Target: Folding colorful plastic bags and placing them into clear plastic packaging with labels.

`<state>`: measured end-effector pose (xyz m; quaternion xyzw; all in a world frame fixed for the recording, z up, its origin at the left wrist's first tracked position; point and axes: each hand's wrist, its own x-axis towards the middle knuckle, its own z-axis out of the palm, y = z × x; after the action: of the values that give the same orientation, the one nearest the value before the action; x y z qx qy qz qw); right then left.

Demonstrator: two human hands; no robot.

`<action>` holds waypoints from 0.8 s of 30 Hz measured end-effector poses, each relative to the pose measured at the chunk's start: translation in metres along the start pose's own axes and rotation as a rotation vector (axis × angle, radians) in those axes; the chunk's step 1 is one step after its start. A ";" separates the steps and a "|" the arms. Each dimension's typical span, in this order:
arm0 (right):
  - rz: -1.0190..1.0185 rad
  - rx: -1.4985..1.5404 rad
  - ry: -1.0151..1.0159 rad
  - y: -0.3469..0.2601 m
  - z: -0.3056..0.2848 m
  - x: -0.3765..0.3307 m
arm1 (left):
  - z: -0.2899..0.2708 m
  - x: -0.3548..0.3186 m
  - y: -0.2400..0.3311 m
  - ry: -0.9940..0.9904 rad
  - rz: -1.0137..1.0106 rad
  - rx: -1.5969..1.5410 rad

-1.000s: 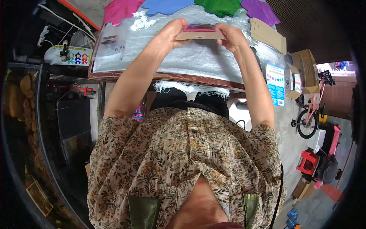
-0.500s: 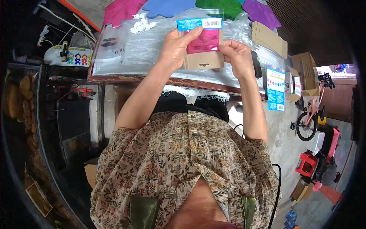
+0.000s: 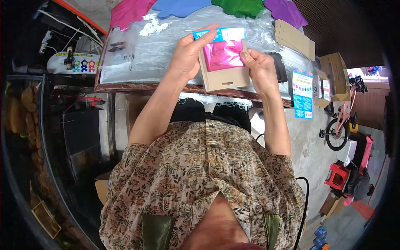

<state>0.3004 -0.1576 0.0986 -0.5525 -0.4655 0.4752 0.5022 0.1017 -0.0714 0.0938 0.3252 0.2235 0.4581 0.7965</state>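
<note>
Over the near part of the table I hold a tan cardboard card (image 3: 227,80) with a hang slot at its near end. A shiny pink packet (image 3: 223,56) lies against the card, and a blue and white printed strip (image 3: 232,34) crosses the far end. My left hand (image 3: 187,55) is closed on the card's left side, thumb over the blue strip. On the right, my right hand (image 3: 260,66) pinches the right edge by the pink packet. The underside of the card and the fingers behind it are hidden.
Clear plastic sheeting covers the table (image 3: 146,54). Along its far side lie pink (image 3: 131,13), blue (image 3: 181,6), green (image 3: 237,8) and purple (image 3: 286,11) pieces. White string-like scraps (image 3: 153,26) are at far left. Tan cards (image 3: 293,39) and a printed blue-white card (image 3: 302,93) are right.
Both hands have brought the card a little nearer to me and tilted it. More of the pink packet's face now catches the light. Both hands keep their hold.
</note>
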 end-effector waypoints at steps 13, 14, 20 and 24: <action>-0.928 -1.145 0.116 -0.056 0.001 -0.005 | 0.018 -0.028 -0.007 -0.133 -0.125 0.257; -0.941 -1.158 0.079 -0.056 0.000 -0.005 | 0.019 -0.028 -0.007 -0.131 -0.125 0.315; -1.035 -1.202 0.026 -0.057 -0.004 -0.004 | 0.023 -0.034 0.005 -0.231 0.034 0.753; -1.059 -1.188 0.068 -0.051 -0.001 0.000 | 0.024 -0.035 0.003 -0.220 0.012 0.737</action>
<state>0.2993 -0.1542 0.1493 -0.4475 -0.8261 -0.1713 0.2967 0.0987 -0.1086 0.1152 0.6383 0.2845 0.3141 0.6426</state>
